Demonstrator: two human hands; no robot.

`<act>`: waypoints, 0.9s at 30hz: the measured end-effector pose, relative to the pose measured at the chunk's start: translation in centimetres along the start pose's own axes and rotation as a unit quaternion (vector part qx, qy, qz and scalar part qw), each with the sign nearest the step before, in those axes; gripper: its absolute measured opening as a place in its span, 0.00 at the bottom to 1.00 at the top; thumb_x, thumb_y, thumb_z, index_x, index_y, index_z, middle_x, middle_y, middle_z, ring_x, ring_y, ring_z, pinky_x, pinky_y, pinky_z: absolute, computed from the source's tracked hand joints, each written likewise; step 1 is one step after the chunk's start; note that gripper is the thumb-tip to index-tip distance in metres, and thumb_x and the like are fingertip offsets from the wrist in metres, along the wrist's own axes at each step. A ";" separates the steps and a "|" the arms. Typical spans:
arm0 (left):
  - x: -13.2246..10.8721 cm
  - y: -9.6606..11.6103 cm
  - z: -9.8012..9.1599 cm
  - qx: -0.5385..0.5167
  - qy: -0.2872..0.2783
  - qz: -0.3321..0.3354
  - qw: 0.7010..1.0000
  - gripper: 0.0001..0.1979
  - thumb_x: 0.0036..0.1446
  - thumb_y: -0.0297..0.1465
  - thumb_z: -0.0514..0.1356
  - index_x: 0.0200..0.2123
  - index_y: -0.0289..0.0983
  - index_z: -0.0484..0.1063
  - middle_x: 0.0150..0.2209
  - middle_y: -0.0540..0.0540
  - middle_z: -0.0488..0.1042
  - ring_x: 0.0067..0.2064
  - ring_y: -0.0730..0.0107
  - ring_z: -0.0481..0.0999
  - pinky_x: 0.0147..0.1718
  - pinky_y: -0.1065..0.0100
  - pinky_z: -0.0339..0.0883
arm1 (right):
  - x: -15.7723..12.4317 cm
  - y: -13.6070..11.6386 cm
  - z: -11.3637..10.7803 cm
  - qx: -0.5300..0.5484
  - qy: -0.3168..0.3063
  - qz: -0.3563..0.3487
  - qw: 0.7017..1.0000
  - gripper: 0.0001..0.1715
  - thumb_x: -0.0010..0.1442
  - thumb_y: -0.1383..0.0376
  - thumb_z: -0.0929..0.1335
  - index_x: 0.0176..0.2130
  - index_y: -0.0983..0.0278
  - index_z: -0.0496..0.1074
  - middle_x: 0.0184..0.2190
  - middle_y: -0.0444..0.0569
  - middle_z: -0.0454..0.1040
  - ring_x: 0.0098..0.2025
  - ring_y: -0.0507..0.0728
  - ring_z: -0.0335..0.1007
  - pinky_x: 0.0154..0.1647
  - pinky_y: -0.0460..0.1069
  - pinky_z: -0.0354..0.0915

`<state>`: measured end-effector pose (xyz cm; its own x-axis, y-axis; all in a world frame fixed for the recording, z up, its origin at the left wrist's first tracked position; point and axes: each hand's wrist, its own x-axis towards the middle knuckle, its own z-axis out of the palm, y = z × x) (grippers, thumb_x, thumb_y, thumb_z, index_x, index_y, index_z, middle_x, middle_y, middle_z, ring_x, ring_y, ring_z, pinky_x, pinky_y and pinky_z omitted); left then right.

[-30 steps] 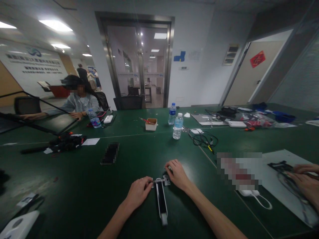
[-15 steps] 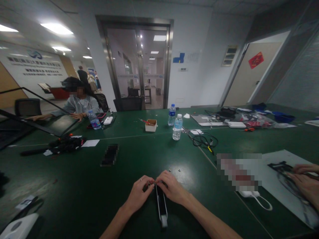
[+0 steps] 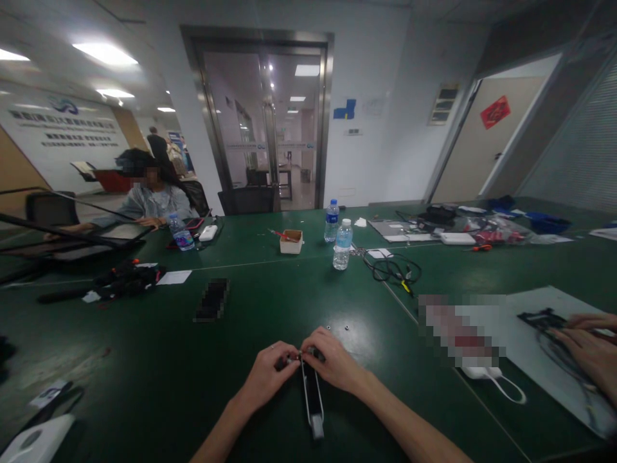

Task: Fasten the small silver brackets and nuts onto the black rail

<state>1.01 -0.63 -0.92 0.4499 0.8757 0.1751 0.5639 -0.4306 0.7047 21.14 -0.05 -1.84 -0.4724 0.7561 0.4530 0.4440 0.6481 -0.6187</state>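
Observation:
My left hand (image 3: 274, 366) and my right hand (image 3: 332, 361) meet over the table, thumbs and fingertips pinched together. Between them lies a long narrow metal frame (image 3: 305, 395), pale along its sides and dark inside, with a light grey block (image 3: 317, 427) at its near end. My right fingers grip the frame's far end. The left fingertips pinch at the same spot, but what they hold is too small to make out. Just beyond my hands, two small nut-like metal pieces (image 3: 347, 328) rest on the green table (image 3: 270, 302).
Ahead stand a small open box (image 3: 291, 243) and two water bottles (image 3: 342, 247). Cables (image 3: 393, 269) lie to their right. At right, a co-worker's hands (image 3: 590, 344) work over a white board (image 3: 544, 299). Another person (image 3: 159, 196) sits at far left near a black frame (image 3: 62, 231).
The black frame by the person at far left has swung lower. My hands stay pinched at the metal frame's far end with hardly any shift.

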 end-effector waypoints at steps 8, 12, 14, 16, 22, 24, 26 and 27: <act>0.3 -0.9 -1.5 0.040 -0.026 -0.051 0.998 0.10 0.60 0.35 0.57 0.38 0.37 0.75 0.36 0.48 0.72 0.33 0.67 0.70 0.33 0.68 0.65 | -0.1 1.8 -3.5 -0.120 -0.016 0.024 0.992 0.04 0.58 0.71 0.65 0.34 0.63 0.70 0.32 0.48 0.73 0.38 0.56 0.65 0.40 0.51 0.59; 0.3 -1.1 -1.2 0.049 -0.038 -0.066 0.996 0.09 0.61 0.35 0.56 0.39 0.38 0.75 0.38 0.49 0.72 0.35 0.67 0.70 0.34 0.69 0.65 | -0.5 2.3 -4.4 -0.140 -0.083 0.058 0.985 0.04 0.55 0.71 0.67 0.32 0.63 0.71 0.30 0.46 0.73 0.36 0.56 0.65 0.39 0.50 0.58; 0.3 -1.1 -1.0 0.049 -0.042 -0.071 0.995 0.10 0.62 0.34 0.56 0.40 0.38 0.75 0.39 0.49 0.72 0.36 0.67 0.70 0.35 0.68 0.65 | -0.6 2.4 -4.3 -0.140 -0.102 0.061 0.983 0.04 0.54 0.72 0.67 0.31 0.63 0.71 0.29 0.45 0.72 0.36 0.55 0.65 0.39 0.49 0.58; 0.3 -1.2 -0.8 0.046 -0.046 -0.073 0.995 0.10 0.62 0.35 0.56 0.40 0.38 0.76 0.39 0.48 0.72 0.37 0.66 0.70 0.36 0.68 0.65 | -0.6 2.3 -4.0 -0.140 -0.112 0.061 0.982 0.04 0.54 0.71 0.67 0.31 0.63 0.71 0.29 0.45 0.72 0.35 0.55 0.65 0.39 0.49 0.58; 0.3 -1.4 -0.6 0.030 -0.043 -0.073 0.996 0.10 0.63 0.34 0.55 0.40 0.37 0.76 0.41 0.48 0.72 0.38 0.66 0.71 0.37 0.69 0.65 | -0.4 1.9 -3.7 -0.135 -0.117 0.059 0.982 0.03 0.57 0.70 0.67 0.32 0.63 0.71 0.29 0.45 0.72 0.36 0.55 0.65 0.38 0.49 0.57; 0.3 -1.4 -0.5 0.026 -0.042 -0.072 0.996 0.10 0.63 0.34 0.55 0.40 0.37 0.76 0.41 0.48 0.72 0.38 0.67 0.71 0.36 0.69 0.65 | -0.4 1.8 -3.7 -0.133 -0.117 0.059 0.982 0.03 0.57 0.70 0.67 0.32 0.63 0.71 0.29 0.45 0.72 0.36 0.55 0.65 0.38 0.49 0.57; 0.3 -1.4 -0.5 0.024 -0.042 -0.073 0.996 0.10 0.63 0.34 0.56 0.41 0.37 0.76 0.40 0.48 0.72 0.37 0.67 0.71 0.36 0.70 0.65 | -0.4 1.8 -3.6 -0.131 -0.118 0.063 0.982 0.02 0.57 0.70 0.68 0.33 0.63 0.71 0.30 0.45 0.71 0.36 0.55 0.65 0.38 0.49 0.57; 0.3 -1.4 -0.4 0.024 -0.042 -0.073 0.996 0.10 0.63 0.34 0.56 0.41 0.38 0.76 0.40 0.48 0.72 0.37 0.67 0.71 0.36 0.70 0.65 | -0.4 1.8 -3.6 -0.129 -0.118 0.064 0.983 0.02 0.58 0.70 0.68 0.33 0.63 0.71 0.30 0.45 0.71 0.36 0.55 0.65 0.38 0.49 0.57</act>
<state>0.08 0.34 -1.54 0.4158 0.9094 0.0131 0.6596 -0.3114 0.6841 24.89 1.11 -0.84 -0.5498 0.8105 0.2022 0.6751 0.5737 -0.4639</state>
